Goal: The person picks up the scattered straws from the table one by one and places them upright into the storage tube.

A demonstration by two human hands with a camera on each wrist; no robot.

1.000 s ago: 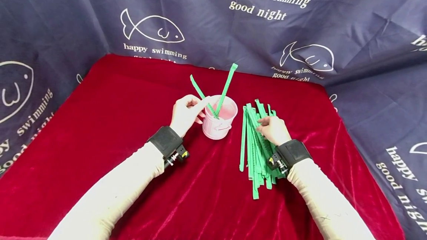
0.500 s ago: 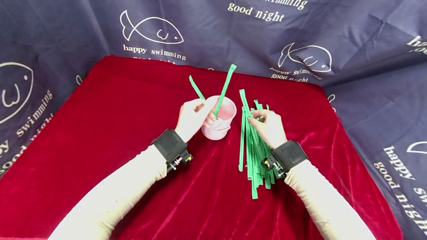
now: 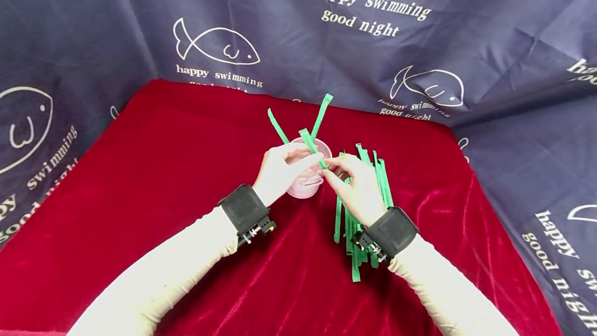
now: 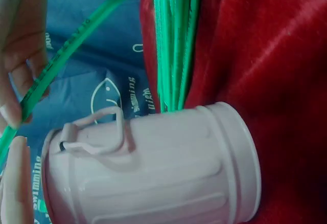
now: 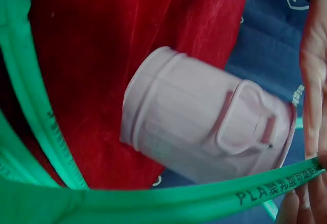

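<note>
My right hand (image 3: 359, 188) pinches a long green-wrapped straw (image 3: 309, 140) between thumb and fingertips, in front of the pink bucket (image 3: 305, 188). Beside it, my left hand (image 3: 282, 170) has its thumb and fingertips on the same straw, apparently pinching it too, though its fingertips are partly hidden. Black print shows on the wrapper (image 5: 278, 187) in the right wrist view. Upright on the cloth, the small bucket (image 4: 153, 168) has ribbed sides and a handle. One green straw (image 3: 322, 113) leans right out of its mouth, another straw (image 3: 278, 126) leans left.
A pile of green-wrapped straws (image 3: 383, 180) lies right of the bucket, partly under my right hand and wrist. Red velvet cloth (image 3: 196, 134) covers the table. Behind hangs a dark blue curtain (image 3: 289, 30) with white fish and lettering. Each wrist wears a black camera band (image 3: 244, 211).
My right hand has lifted a straw from the pile and carried it left to the bucket. My left hand has shifted right from the bucket's rim to meet that straw.
</note>
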